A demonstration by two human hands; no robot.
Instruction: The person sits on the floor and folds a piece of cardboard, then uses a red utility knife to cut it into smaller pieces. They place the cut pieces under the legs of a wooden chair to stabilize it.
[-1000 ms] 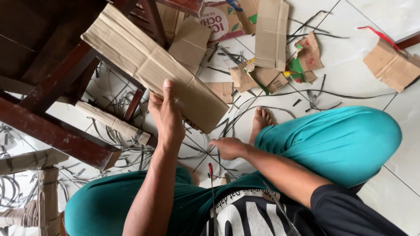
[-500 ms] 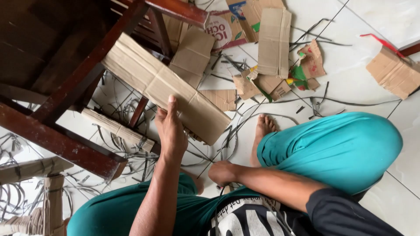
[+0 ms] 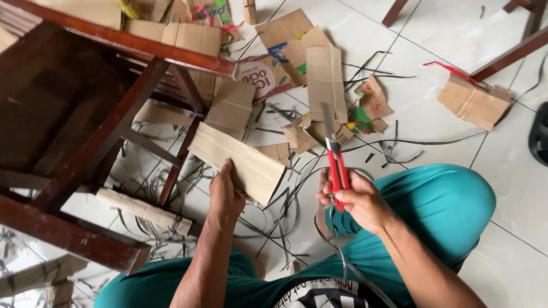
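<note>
The right hand (image 3: 358,201) has its fingers clenched round a red utility knife (image 3: 334,162), blade out and pointing away toward the scraps; the left hand (image 3: 224,194) grips the near edge of a folded cardboard strip (image 3: 238,162) lying on the tiled floor (image 3: 514,188) beside a dark wooden chair leg (image 3: 181,153). Loose dark strapping (image 3: 285,211) litters the floor: a slipping blade could likely catch the holding fingers, or the knee (image 3: 439,199) close by
</note>
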